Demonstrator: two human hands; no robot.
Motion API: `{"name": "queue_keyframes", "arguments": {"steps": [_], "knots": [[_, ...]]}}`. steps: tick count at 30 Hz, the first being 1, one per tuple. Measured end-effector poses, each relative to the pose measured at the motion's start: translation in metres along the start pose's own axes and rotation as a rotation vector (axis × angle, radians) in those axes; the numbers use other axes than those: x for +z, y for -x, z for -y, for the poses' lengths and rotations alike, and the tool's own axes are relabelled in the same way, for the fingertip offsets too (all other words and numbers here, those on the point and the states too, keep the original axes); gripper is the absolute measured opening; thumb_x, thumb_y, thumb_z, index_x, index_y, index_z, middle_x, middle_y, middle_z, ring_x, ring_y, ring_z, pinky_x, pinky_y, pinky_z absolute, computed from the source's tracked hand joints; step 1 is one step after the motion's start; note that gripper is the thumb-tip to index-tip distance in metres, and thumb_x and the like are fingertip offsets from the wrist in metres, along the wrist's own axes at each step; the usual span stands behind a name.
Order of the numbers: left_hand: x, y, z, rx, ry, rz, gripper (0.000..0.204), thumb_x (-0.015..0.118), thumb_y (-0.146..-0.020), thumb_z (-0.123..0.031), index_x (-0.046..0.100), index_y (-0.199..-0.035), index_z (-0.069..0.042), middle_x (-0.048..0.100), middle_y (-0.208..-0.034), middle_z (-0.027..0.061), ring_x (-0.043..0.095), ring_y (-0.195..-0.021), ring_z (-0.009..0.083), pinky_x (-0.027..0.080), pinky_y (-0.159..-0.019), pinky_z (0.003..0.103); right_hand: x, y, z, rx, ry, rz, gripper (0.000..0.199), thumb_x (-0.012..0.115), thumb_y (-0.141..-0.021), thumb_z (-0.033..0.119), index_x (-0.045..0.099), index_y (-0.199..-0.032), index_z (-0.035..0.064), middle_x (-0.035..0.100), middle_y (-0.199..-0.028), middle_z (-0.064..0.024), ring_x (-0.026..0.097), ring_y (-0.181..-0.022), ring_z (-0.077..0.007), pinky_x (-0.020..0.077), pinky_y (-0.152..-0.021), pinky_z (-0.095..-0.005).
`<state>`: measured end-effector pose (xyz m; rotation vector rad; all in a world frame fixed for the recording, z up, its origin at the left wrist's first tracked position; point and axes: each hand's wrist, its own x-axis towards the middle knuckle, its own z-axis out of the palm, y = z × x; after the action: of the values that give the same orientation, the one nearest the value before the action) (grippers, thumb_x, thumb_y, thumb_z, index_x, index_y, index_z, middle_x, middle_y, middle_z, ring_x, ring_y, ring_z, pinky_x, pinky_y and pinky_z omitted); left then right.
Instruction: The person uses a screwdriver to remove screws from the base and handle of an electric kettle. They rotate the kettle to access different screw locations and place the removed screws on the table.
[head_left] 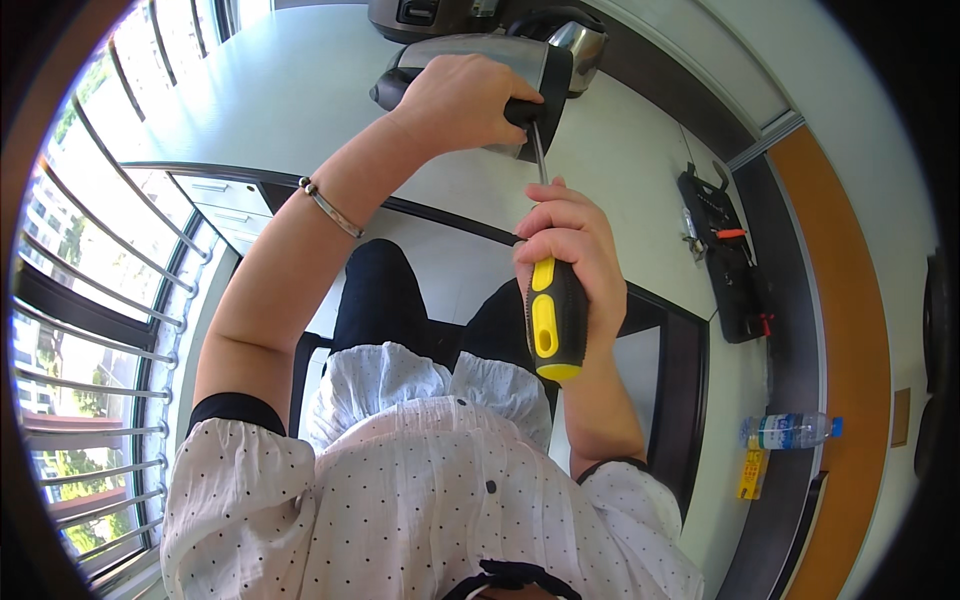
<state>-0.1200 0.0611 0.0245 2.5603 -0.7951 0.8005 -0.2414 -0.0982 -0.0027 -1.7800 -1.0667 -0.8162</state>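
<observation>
Right hand (pixel 578 250) clamps yellow-and-black screwdriver (pixel 557 320) | left hand (pixel 462 100) clamps black handle (pixel 519 112) | beneath: cylindrical silver appliance (pixel 490 46) | seemingly mid-job (black base (pixel 557 82) attached)

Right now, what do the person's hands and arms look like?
The left hand and right hand wear no gloves. A thin silvery bracelet with small beads circles the left arm. Both short sleeves are white with small dark dots, ending in black trim.
</observation>
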Motion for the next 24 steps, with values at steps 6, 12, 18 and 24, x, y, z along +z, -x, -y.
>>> {"name": "queue_keyframes", "arguments": {"steps": [6, 12, 18, 24], "knots": [[0.001, -0.002, -0.001, 0.006, -0.016, 0.014, 0.039, 0.072, -0.067, -0.033, 0.070, -0.104, -0.021, 0.068, -0.078, 0.0050, 0.060, -0.064, 0.0212, 0.045, -0.058, 0.030, 0.003, -0.002, 0.001, -0.004, 0.050, -0.050, 0.016, 0.064, -0.073, -0.002, 0.055, -0.084, 0.0063, 0.059, -0.090, -0.0111, 0.059, -0.096, -0.0264, 0.0426, -0.096, -0.0414], [-0.002, -0.002, -0.005, -0.011, -0.016, 0.033, 0.039, 0.071, -0.067, -0.032, 0.070, -0.104, -0.020, 0.067, -0.077, 0.0067, 0.061, -0.068, 0.0250, 0.046, -0.060, 0.032, -0.002, -0.010, -0.007, 0.030, -0.113, -0.137, 0.021, 0.063, -0.069, -0.007, 0.055, -0.083, 0.0069, 0.057, -0.088, -0.0092, 0.057, -0.093, -0.0245, 0.0402, -0.098, -0.0405], [-0.004, -0.003, -0.003, -0.008, 0.005, 0.051, 0.040, 0.071, -0.066, -0.032, 0.070, -0.104, -0.021, 0.067, -0.077, 0.0080, 0.061, -0.069, 0.0263, 0.047, -0.062, 0.033, -0.008, -0.018, -0.003, -0.070, -0.019, 0.184, 0.023, 0.063, -0.062, 0.005, 0.053, -0.083, 0.0074, 0.052, -0.086, -0.0095, 0.052, -0.090, -0.0289, 0.0384, -0.097, -0.0448], [-0.004, -0.003, -0.005, -0.007, -0.031, 0.049, 0.040, 0.071, -0.067, -0.032, 0.070, -0.105, -0.021, 0.067, -0.079, 0.0078, 0.061, -0.070, 0.0256, 0.048, -0.062, 0.033, -0.010, -0.016, -0.021, -0.083, -0.109, 0.016, 0.018, 0.063, -0.066, 0.001, 0.054, -0.079, 0.0077, 0.054, -0.083, -0.0078, 0.054, -0.086, -0.0241, 0.0395, -0.097, -0.0395]]}}
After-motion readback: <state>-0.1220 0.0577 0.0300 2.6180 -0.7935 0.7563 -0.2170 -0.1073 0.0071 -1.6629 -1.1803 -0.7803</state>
